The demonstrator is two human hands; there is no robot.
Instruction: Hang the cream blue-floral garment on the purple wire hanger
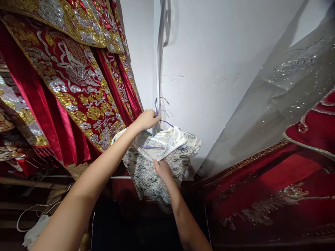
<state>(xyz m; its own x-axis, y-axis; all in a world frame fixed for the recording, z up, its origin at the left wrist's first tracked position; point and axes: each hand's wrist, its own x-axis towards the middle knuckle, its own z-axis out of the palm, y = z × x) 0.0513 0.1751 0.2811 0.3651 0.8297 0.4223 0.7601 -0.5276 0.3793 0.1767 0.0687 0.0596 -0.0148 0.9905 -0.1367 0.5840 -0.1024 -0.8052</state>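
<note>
Nearest the camera, two bare forearms reach up and forward from the bottom edge. Below them, at lower left, a white cord (pixel 31 211) loops over dark, cluttered shelving, with a pale crumpled cloth (pixel 35 233) beside it.

Right hand (pixel 162 169): closed, fingers pinching the lower edge of a pale silky garment with a green-grey floral print (pixel 146 174). The garment hangs bunched between the two hands, its white lining and collar turned outward at the top.

Left hand (pixel 147 119): higher up, closed around the neck of a thin purple wire hanger (pixel 159 120), just below its hook. The hook rises above the fingers; one purple arm of the hanger runs down to the right into the garment's collar, and another purple stretch shows across the lining. The garment sits on this hanger, in mid-air, in front of the wall corner.

To the left, hanging close by: heavy red velvet robes with gold and silver embroidery (pixel 73 80), in overlapping layers, the nearest edge just beside the left hand.

To the right: a grey sheer sequinned fabric (pixel 282 90) draped diagonally, and beneath it a red garment with gold and silver trim (pixel 274 184).

Farthest: a plain white wall (pixel 209 52), scuffed, with a vertical corner seam running up behind the hanger's hook.
</note>
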